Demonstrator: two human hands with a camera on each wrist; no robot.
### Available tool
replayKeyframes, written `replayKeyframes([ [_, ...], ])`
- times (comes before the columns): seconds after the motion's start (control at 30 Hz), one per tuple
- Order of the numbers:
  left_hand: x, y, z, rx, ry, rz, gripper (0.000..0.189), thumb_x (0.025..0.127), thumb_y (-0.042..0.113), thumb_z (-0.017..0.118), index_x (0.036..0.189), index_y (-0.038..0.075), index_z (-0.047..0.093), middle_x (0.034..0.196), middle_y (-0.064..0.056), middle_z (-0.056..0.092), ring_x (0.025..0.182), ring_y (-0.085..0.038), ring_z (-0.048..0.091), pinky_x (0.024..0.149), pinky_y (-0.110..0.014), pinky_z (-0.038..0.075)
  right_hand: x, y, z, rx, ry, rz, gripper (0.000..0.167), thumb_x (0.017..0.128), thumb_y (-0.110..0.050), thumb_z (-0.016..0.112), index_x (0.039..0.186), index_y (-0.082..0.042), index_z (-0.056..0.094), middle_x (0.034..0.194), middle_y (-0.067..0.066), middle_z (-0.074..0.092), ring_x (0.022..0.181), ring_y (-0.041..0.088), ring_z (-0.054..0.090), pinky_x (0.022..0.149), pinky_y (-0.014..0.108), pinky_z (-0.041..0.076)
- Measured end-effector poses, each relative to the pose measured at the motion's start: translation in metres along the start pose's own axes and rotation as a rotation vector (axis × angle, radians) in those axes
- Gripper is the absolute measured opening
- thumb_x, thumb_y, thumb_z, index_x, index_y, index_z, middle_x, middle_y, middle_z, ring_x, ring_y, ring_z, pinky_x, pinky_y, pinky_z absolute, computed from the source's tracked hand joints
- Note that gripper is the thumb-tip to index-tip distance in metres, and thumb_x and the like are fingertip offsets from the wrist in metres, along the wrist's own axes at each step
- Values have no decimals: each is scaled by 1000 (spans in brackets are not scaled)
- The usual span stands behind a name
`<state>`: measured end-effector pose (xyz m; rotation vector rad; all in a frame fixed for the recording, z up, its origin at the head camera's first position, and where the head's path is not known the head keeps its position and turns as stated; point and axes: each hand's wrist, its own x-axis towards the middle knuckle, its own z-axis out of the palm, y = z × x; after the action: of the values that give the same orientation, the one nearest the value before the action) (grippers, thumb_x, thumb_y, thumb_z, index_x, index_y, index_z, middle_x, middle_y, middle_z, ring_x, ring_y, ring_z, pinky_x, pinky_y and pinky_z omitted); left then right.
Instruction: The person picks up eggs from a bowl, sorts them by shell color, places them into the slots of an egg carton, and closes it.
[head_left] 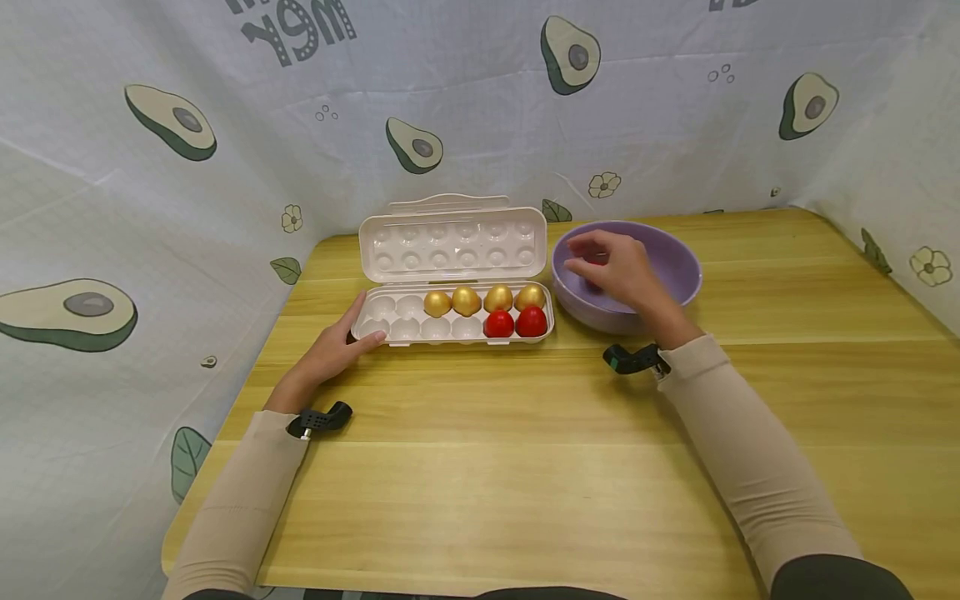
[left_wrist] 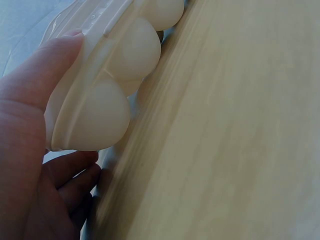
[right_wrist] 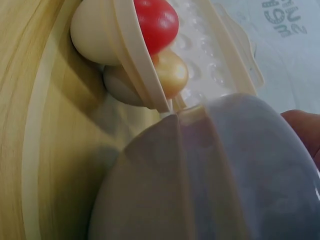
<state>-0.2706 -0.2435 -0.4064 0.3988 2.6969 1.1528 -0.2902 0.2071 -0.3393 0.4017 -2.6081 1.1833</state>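
Observation:
A white plastic egg carton [head_left: 407, 342] stands with its lid [head_left: 453, 243] raised. Several gold eggs [head_left: 466, 301] fill the right part of its back row, and two red eggs [head_left: 532, 322] sit at the right of its front row. My left hand [head_left: 333, 346] holds the carton's left end, its thumb [left_wrist: 55, 62] on the rim and fingers around the end. Inside the purple bowl [head_left: 686, 265], my right hand [head_left: 621, 267] reaches down with thumb and fingers parted above a red egg [head_left: 593, 288]; I cannot tell whether they grip it.
The bowl stands close beside the carton's right end. Both are at the back of the wooden table [head_left: 465, 467], near a hanging cloth [head_left: 480, 92] printed with avocados. Black wrist devices [head_left: 630, 360] sit at both cuffs.

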Motion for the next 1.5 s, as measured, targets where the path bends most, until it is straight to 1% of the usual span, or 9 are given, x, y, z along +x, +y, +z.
replayKeyframes([
  [0.23, 0, 0, 0, 4, 3, 7, 89, 93, 52, 56, 157, 24, 1, 159, -16, 14, 144, -35, 18, 115, -53, 16, 1, 9, -7, -30, -1, 69, 41, 87, -21, 74, 121, -2, 63, 117, 17, 65, 106, 31, 64, 92, 43, 50],
  [0.4, 0, -1, 0, 6, 2, 6, 89, 93, 52, 56, 157, 24, 1, 159, -16, 14, 144, -35, 18, 115, -53, 17, 0, 12, -12, -38, -24, 119, 46, 88, -22, 72, 127, -1, 59, 125, 18, 61, 113, 33, 60, 95, 45, 48],
  [0.57, 1, -1, 0, 5, 6, 3, 89, 93, 53, 57, 157, 26, 1, 159, -16, 15, 144, -34, 19, 115, -52, 17, 0, 13, -15, -44, -51, 148, 49, 90, -22, 70, 130, 0, 56, 130, 19, 58, 118, 34, 56, 97, 47, 46],
  [0.87, 0, 0, 0, 7, 0, 6, 90, 93, 52, 56, 157, 23, 0, 159, -17, 13, 144, -36, 17, 115, -53, 16, 0, 16, -13, -94, -85, 176, 50, 90, -22, 69, 132, 2, 53, 130, 21, 57, 118, 36, 55, 100, 49, 43],
  [1.03, 1, -2, 0, 3, 1, 2, 90, 93, 52, 57, 157, 24, 0, 159, -16, 12, 144, -35, 16, 115, -54, 16, 0, 17, -13, -115, -101, 194, 52, 90, -22, 69, 134, 2, 51, 130, 22, 56, 118, 36, 54, 100, 49, 43],
  [1.2, 1, -1, 0, 1, 2, 1, 90, 93, 53, 57, 157, 24, 0, 159, -16, 13, 144, -35, 16, 115, -54, 16, 0, 16, -13, -113, -133, 225, 53, 91, -24, 67, 134, 2, 51, 127, 23, 57, 115, 35, 54, 100, 49, 43],
  [1.3, 1, -2, 0, -1, 1, 3, 90, 92, 52, 57, 157, 24, 0, 159, -16, 12, 144, -36, 16, 115, -54, 16, 0, 16, -13, -104, -143, 230, 52, 92, -23, 67, 134, 3, 50, 125, 24, 58, 115, 36, 54, 100, 50, 42],
  [1.5, 0, -1, 1, -6, 0, 0, 89, 93, 53, 56, 157, 27, 0, 160, -14, 12, 144, -34, 16, 115, -53, 16, 0, 16, -13, -112, -139, 220, 52, 91, -22, 67, 133, 4, 51, 125, 25, 58, 114, 36, 55, 100, 50, 43],
])
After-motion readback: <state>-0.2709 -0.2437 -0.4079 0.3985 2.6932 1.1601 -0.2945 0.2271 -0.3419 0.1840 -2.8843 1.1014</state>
